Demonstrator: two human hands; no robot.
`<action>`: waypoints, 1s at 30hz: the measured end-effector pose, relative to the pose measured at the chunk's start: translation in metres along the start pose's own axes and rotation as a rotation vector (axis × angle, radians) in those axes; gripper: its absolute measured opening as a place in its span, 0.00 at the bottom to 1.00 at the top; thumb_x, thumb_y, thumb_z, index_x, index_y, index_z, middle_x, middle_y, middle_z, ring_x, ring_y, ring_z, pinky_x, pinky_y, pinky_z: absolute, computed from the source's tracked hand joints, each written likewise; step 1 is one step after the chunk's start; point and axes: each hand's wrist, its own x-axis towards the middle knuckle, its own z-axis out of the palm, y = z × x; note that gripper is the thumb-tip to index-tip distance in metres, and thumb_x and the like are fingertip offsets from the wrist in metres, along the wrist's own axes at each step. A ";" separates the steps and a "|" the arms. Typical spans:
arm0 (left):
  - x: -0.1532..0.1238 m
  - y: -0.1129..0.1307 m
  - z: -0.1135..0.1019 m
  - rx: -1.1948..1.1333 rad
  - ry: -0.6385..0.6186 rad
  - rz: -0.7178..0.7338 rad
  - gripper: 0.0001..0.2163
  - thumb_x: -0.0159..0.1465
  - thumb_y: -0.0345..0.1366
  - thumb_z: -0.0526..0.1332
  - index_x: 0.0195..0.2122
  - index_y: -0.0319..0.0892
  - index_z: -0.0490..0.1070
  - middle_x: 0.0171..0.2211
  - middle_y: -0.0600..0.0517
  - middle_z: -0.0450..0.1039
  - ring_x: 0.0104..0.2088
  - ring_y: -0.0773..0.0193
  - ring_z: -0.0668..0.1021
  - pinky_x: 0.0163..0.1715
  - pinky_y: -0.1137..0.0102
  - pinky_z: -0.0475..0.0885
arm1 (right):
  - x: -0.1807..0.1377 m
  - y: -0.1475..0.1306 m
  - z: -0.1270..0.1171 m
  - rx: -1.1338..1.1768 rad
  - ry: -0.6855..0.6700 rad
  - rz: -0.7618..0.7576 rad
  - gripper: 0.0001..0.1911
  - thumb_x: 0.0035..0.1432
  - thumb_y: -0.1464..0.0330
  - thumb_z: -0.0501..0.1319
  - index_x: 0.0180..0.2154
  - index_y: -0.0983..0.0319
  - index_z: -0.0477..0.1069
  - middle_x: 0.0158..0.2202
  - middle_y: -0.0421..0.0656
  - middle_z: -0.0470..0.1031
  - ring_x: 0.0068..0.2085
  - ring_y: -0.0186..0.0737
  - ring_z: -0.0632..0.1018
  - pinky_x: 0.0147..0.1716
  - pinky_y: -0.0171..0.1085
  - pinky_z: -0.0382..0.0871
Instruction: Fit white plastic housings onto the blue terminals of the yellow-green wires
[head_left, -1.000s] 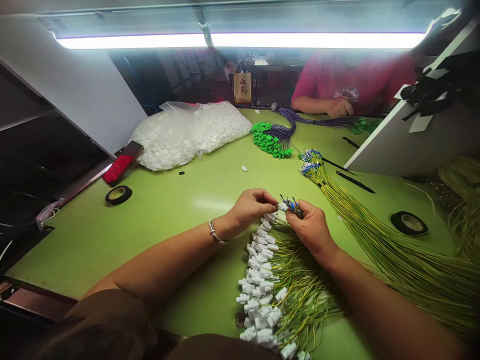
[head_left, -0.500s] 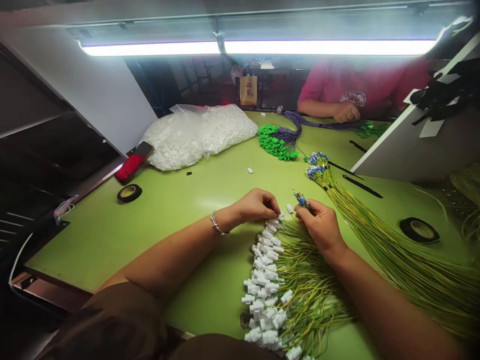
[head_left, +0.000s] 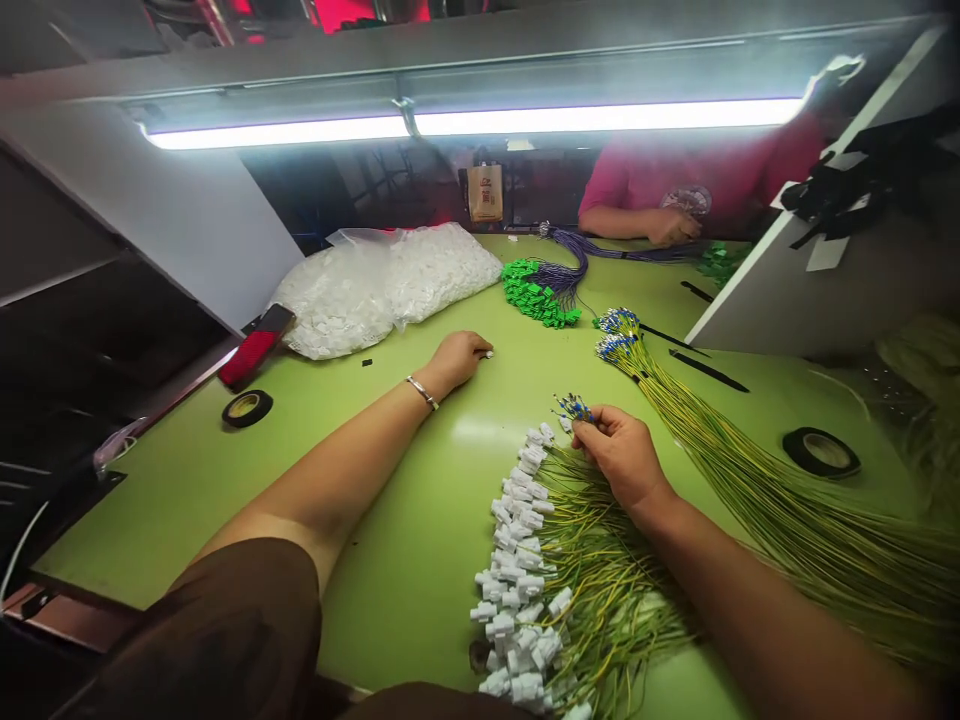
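My left hand [head_left: 456, 362] is stretched forward over the green table, its fingertips pinched at a small white plastic connector [head_left: 490, 354] that lies there. Closed round a small bunch of yellow-green wires, my right hand [head_left: 619, 450] holds them just below their blue-sleeved terminals [head_left: 574, 408], which stick out past the thumb. Below and left of that hand, many white connectors [head_left: 517, 540] lie in a long row on the ends of yellow-green wires [head_left: 600, 560]. The lower part of the held wires is hidden among these.
A thick wire bundle with blue terminals [head_left: 619, 340] lies to the right, near a black tape roll [head_left: 821, 453]. Further back are green connectors [head_left: 536, 295] and a clear bag of white parts [head_left: 390, 285]. Another tape roll [head_left: 247, 409] and a phone [head_left: 257, 347] sit left. A co-worker [head_left: 675, 200] sits opposite.
My left hand has left the row of white connectors and moved forward to the loose white connector. My right hand still holds the wire bunch. The camera view has shifted slightly.
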 end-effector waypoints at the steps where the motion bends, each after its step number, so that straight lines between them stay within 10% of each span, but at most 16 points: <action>1: -0.002 0.001 0.003 0.005 0.043 -0.012 0.09 0.59 0.31 0.58 0.36 0.41 0.78 0.39 0.45 0.77 0.41 0.57 0.75 0.48 0.67 0.64 | 0.000 -0.001 0.000 -0.043 0.021 -0.035 0.09 0.44 0.64 0.60 0.22 0.63 0.66 0.17 0.36 0.63 0.20 0.29 0.60 0.19 0.31 0.53; 10: -0.027 0.041 0.020 -0.127 0.124 -0.064 0.04 0.54 0.30 0.62 0.29 0.42 0.77 0.32 0.47 0.77 0.36 0.59 0.75 0.43 0.66 0.67 | -0.004 -0.006 0.002 -0.190 0.114 -0.138 0.09 0.44 0.66 0.57 0.19 0.61 0.60 0.18 0.34 0.52 0.22 0.29 0.55 0.20 0.31 0.51; 19: -0.073 0.101 0.028 -1.412 -0.240 -0.468 0.14 0.47 0.32 0.71 0.33 0.34 0.74 0.27 0.48 0.75 0.26 0.70 0.76 0.33 0.73 0.71 | -0.007 -0.006 -0.002 -0.401 0.218 -0.285 0.09 0.46 0.68 0.57 0.19 0.60 0.58 0.16 0.33 0.53 0.21 0.29 0.56 0.21 0.31 0.52; 30: -0.079 0.108 0.019 -1.469 -0.357 -0.459 0.15 0.46 0.35 0.73 0.34 0.33 0.76 0.27 0.48 0.75 0.26 0.71 0.76 0.31 0.75 0.71 | -0.007 -0.004 -0.001 -0.469 0.214 -0.327 0.10 0.47 0.68 0.57 0.19 0.60 0.57 0.16 0.33 0.54 0.21 0.29 0.56 0.22 0.31 0.52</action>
